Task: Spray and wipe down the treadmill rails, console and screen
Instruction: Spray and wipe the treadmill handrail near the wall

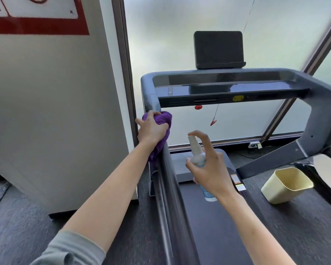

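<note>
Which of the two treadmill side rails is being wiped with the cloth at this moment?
The left grey side rail: the left hand presses the purple cloth on it. The right rail is untouched.

head: we look forward and down from head height | close over the treadmill's left rail (170,188) | single view

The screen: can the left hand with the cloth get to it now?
Probably yes. The left hand holds the cloth on the left rail; nothing blocks the way up to the screen.
</note>
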